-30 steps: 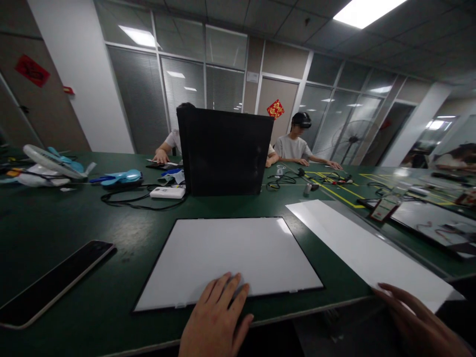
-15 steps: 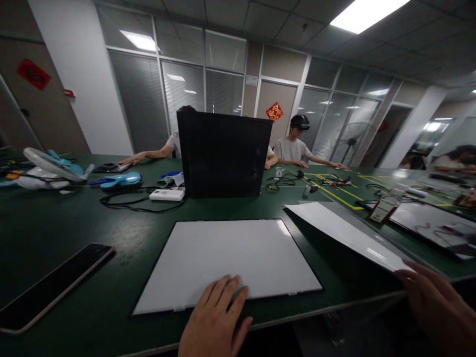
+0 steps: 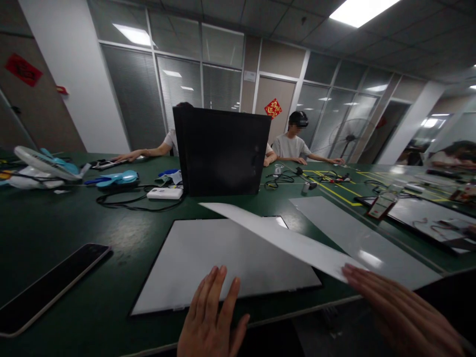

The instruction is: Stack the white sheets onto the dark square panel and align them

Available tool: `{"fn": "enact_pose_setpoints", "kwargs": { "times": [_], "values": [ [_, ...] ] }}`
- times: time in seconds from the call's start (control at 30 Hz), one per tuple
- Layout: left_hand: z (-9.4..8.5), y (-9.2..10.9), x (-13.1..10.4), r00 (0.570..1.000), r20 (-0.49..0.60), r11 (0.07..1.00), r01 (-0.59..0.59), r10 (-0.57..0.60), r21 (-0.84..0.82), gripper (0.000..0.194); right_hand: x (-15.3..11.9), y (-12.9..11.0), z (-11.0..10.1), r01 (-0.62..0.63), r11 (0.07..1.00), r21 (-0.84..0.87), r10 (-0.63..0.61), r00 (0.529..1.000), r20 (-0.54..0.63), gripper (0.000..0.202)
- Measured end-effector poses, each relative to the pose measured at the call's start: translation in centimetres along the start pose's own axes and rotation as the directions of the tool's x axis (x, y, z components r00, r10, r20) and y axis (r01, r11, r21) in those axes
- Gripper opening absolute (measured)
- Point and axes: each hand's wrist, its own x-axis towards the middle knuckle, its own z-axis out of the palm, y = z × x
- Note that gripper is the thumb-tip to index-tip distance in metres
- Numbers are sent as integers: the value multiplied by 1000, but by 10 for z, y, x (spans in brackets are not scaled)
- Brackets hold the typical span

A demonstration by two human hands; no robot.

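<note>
A flat white panel with a thin dark frame [image 3: 178, 267] lies on the table before me. Over its near edge is my left hand [image 3: 211, 315], open with the fingers a little apart; it holds nothing. My right hand [image 3: 397, 305], on the right, grips the near corner of a thin white sheet [image 3: 275, 238]. The sheet is raised, bowed and slanted, and its far end reaches over the panel, hiding part of it. My right thumb is hidden beneath the sheet. Another greyish sheet [image 3: 357, 238] lies flat on the table right of the panel.
A phone [image 3: 55, 285] lies at the left. Behind the panel stands a large black box-like screen [image 3: 225, 151]. Cables, a white adapter [image 3: 164, 193], a blue handheld fan [image 3: 119, 178] and a bottle [image 3: 385, 202] are around. Two people sit across the green table [image 3: 148, 238].
My right hand has moved left with the white sheet, bringing it from the right side to over the panel. The greyish sheet is now uncovered. My left hand has shifted slightly, fingers raised.
</note>
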Motion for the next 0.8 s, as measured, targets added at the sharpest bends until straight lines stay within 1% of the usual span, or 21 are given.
{"fn": "enact_pose_setpoints", "kwargs": {
  "times": [0.07, 0.1, 0.17, 0.23, 0.33, 0.47, 0.63, 0.8],
  "values": [
    [1, 0, -4, 999, -45, 1000, 11, -11, -9, 83, 13, -18, 18, 188, 982, -34, -185, 980, 67, 55],
    [2, 0, -4, 999, -37, 1000, -1, 1, 5, 78, 18, -22, 29, 240, 970, -41, -236, 968, 85, 54],
    [3, 1, -2, 1000, -3, 1000, -19, 19, 23, 60, 21, -25, 52, 262, 965, -29, -258, 962, 91, 46],
    [7, 2, 2, 1000, 23, 1000, -20, 20, -1, 43, 20, -23, 71, 266, 964, 2, -265, 959, 104, 39],
    [12, 4, 5, 1000, 10, 996, 14, -14, -87, 33, 12, -19, 90, 254, 966, 56, -259, 959, 113, 37],
    [14, 5, 3, 999, 26, 991, 35, -32, -127, 32, 6, -13, 104, 220, 971, 89, -228, 968, 102, 34],
    [4, 0, 11, 995, 88, 997, -50, 55, -58, 35, 6, -8, 116, 158, 983, 91, -167, 980, 107, 31],
    [-1, -4, 15, 983, 155, 995, -91, 95, -37, 34, 3, -8, 117, 96, 994, 57, -103, 987, 125, 33]
  ]
}}
